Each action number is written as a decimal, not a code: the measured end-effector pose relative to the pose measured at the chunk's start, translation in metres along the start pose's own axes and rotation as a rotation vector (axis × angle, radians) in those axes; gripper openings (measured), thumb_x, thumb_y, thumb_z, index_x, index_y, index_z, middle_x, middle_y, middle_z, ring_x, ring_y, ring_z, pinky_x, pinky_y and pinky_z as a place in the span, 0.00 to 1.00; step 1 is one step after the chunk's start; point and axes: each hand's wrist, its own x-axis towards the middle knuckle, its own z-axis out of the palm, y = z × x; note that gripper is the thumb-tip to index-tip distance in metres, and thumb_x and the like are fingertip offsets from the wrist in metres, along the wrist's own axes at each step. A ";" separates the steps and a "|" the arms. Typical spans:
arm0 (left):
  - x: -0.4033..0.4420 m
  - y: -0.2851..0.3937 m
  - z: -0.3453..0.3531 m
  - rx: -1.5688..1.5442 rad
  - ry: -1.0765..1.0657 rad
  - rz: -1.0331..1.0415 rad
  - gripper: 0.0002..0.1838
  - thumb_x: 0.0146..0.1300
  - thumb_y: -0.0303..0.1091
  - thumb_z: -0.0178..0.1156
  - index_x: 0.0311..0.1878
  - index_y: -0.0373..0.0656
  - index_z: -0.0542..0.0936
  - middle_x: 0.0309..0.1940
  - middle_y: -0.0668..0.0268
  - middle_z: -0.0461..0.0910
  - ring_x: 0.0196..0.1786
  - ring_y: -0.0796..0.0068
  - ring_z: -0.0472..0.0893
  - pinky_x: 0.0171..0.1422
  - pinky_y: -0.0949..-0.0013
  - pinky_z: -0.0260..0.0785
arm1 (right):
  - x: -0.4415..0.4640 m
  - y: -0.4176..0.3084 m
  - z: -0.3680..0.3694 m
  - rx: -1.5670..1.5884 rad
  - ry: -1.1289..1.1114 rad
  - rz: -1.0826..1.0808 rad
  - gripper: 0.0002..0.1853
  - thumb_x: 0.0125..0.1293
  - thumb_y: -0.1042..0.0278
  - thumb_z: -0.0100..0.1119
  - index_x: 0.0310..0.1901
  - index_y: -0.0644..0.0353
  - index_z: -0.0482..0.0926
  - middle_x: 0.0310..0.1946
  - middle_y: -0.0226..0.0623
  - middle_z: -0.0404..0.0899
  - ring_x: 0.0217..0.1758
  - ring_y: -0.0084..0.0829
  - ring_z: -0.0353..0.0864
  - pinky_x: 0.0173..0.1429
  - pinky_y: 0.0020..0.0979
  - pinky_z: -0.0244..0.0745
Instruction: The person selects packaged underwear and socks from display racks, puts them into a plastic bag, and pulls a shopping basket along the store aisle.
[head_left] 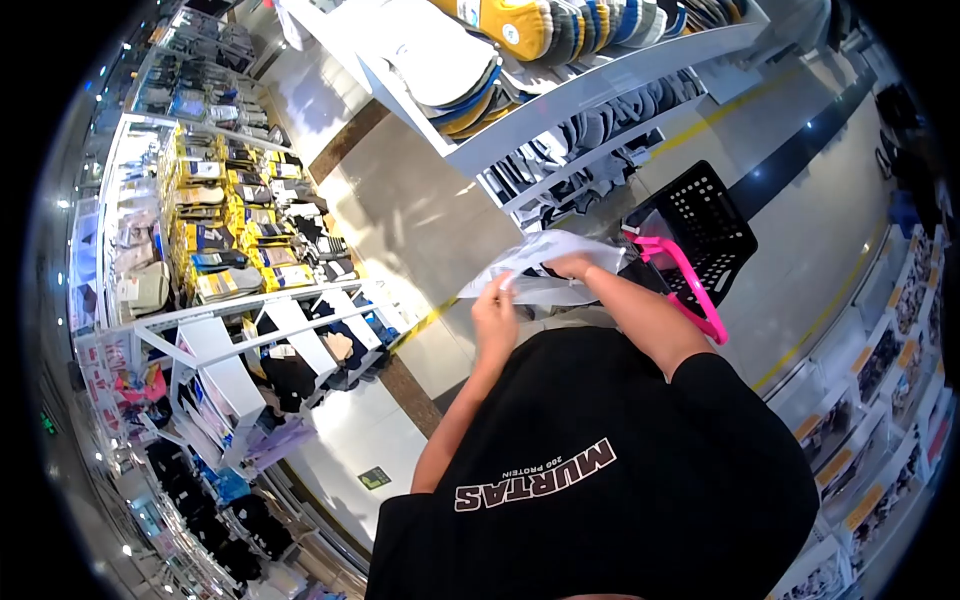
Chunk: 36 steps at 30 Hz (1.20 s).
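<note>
A thin, see-through white plastic bag (pixel 545 292) is held in front of my black T-shirt. My left hand (pixel 495 312) is closed, with its fingertips pinching the near left edge of the bag. My right hand (pixel 573 266) is bent in at the bag's upper right part, closed on the film; its fingertips are partly hidden. Something small and dark shows by the right fingers, too unclear to name. Just right of the bag is a black perforated shopping basket (pixel 712 215) with a bright pink handle (pixel 690 275).
A white display stand (pixel 600 95) full of socks is ahead. On the left, a white rack (pixel 220 320) carries packaged socks with yellow cards. Shelves with orange price tags (pixel 865 505) line the lower right. Tiled floor (pixel 420 190) runs between them.
</note>
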 end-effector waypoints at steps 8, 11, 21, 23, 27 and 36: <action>0.039 -0.051 0.008 -1.053 0.116 -0.614 0.12 0.76 0.30 0.52 0.57 0.37 0.74 0.48 0.58 0.81 0.50 0.66 0.83 0.56 0.58 0.78 | -0.026 0.063 0.049 -0.167 0.037 -0.004 0.21 0.68 0.56 0.55 0.58 0.57 0.82 0.55 0.46 0.83 0.57 0.47 0.82 0.61 0.39 0.75; 0.052 -0.070 0.024 -1.139 0.132 -0.638 0.11 0.76 0.33 0.51 0.53 0.36 0.76 0.45 0.59 0.81 0.47 0.66 0.83 0.52 0.60 0.78 | -0.037 0.047 0.048 -0.004 -0.059 0.289 0.24 0.68 0.53 0.54 0.61 0.57 0.80 0.58 0.48 0.81 0.61 0.48 0.80 0.64 0.40 0.74; 0.009 -0.014 0.020 -0.528 -0.084 -0.469 0.12 0.73 0.41 0.62 0.36 0.44 0.79 0.23 0.78 0.71 0.23 0.87 0.65 0.26 0.77 0.54 | -0.059 -0.074 -0.050 -0.182 -0.151 0.440 0.26 0.65 0.48 0.63 0.58 0.58 0.82 0.58 0.47 0.81 0.65 0.49 0.76 0.69 0.41 0.69; 0.006 -0.008 0.013 -0.559 -0.070 -0.456 0.11 0.74 0.39 0.60 0.36 0.44 0.79 0.26 0.78 0.74 0.25 0.89 0.65 0.28 0.77 0.55 | -0.061 -0.074 -0.064 -0.062 -0.153 0.218 0.27 0.63 0.51 0.67 0.56 0.63 0.82 0.52 0.48 0.84 0.58 0.47 0.82 0.64 0.40 0.74; 0.010 -0.016 0.003 -0.629 -0.078 -0.448 0.11 0.75 0.40 0.59 0.38 0.45 0.80 0.29 0.79 0.75 0.30 0.89 0.67 0.33 0.78 0.57 | -0.020 -0.110 -0.150 0.501 -0.042 0.293 0.26 0.59 0.55 0.71 0.52 0.66 0.83 0.40 0.46 0.86 0.43 0.42 0.86 0.50 0.37 0.79; 0.002 -0.017 -0.001 -0.628 -0.084 -0.464 0.12 0.76 0.39 0.57 0.38 0.43 0.80 0.33 0.74 0.79 0.34 0.85 0.73 0.38 0.76 0.64 | 0.084 -0.117 -0.165 -0.191 0.760 0.072 0.36 0.55 0.58 0.74 0.63 0.61 0.70 0.56 0.54 0.74 0.57 0.57 0.76 0.59 0.47 0.75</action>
